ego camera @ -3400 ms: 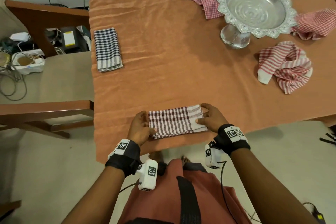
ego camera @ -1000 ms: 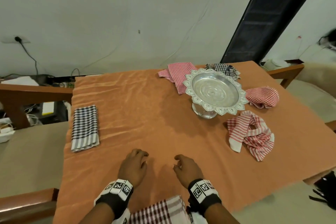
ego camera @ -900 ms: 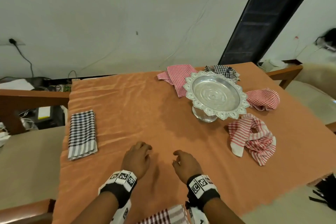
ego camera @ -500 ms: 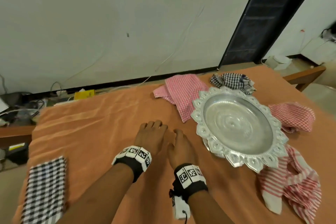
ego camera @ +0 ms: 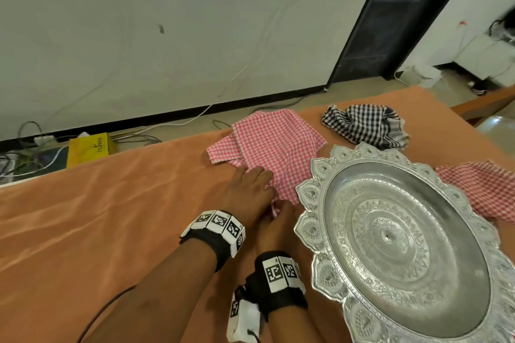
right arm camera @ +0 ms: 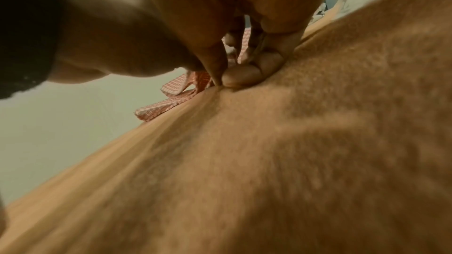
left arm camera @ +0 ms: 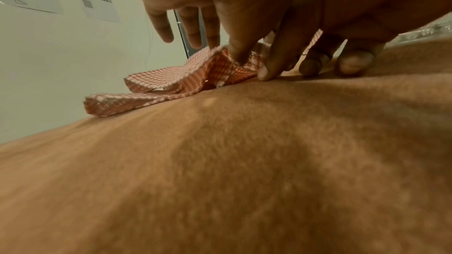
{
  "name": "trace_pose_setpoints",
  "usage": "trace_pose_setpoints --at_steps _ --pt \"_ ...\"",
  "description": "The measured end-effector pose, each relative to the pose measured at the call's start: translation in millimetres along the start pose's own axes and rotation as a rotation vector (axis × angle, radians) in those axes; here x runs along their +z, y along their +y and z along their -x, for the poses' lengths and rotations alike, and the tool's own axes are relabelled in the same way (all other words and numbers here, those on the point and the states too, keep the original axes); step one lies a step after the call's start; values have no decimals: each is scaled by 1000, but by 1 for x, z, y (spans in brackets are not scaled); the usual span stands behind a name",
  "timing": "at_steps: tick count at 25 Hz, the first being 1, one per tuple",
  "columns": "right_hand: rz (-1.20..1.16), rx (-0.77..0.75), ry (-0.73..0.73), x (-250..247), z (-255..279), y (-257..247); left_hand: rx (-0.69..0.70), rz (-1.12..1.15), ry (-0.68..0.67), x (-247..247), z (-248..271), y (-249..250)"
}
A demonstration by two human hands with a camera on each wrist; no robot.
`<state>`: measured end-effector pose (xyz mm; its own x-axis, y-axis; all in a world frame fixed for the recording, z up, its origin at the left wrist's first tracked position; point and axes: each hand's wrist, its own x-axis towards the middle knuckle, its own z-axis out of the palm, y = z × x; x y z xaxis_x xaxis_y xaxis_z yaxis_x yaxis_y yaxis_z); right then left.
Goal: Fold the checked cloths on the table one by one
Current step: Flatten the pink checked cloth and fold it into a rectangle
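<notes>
Pink-checked cloth (ego camera: 274,145) pinched at its near corner: left hand (ego camera: 248,196) thumb and forefinger nipping a raised fold, other fingers (left arm camera: 161,26) splayed free above; right hand (ego camera: 276,224) curled tight on the same edge just beside it, knuckles down on the orange table cover (ego camera: 111,203). Cloth crumpled at the far table edge, touching the silver pedestal tray (ego camera: 404,245). Black-checked cloth (ego camera: 365,125) and red-checked cloth (ego camera: 485,189) beyond, unfolded. Step, by the look of it: picking up the next cloth. Next: drag clear of the tray rim, spread flat, then fold.
</notes>
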<state>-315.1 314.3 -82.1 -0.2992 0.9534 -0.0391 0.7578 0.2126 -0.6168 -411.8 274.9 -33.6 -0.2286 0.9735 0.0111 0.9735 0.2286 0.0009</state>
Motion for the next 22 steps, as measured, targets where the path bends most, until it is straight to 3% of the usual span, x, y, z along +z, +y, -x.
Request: trace_pose_setpoints --at_steps 6,11,13,19,22 --pt "-98 -208 -88 -10 37 -11 -35 17 67 -15 41 -14" --pt "-183 -360 -290 -49 110 -32 -106 -26 146 -38 129 -23" --pt "-168 -467 -289 -71 136 -39 -178 9 196 -51 165 -15" --pt "-155 -693 -319 -183 206 -77 -408 201 466 -126 268 44" --pt "-209 -829 -256 -246 226 -102 -525 250 601 -167 293 65"
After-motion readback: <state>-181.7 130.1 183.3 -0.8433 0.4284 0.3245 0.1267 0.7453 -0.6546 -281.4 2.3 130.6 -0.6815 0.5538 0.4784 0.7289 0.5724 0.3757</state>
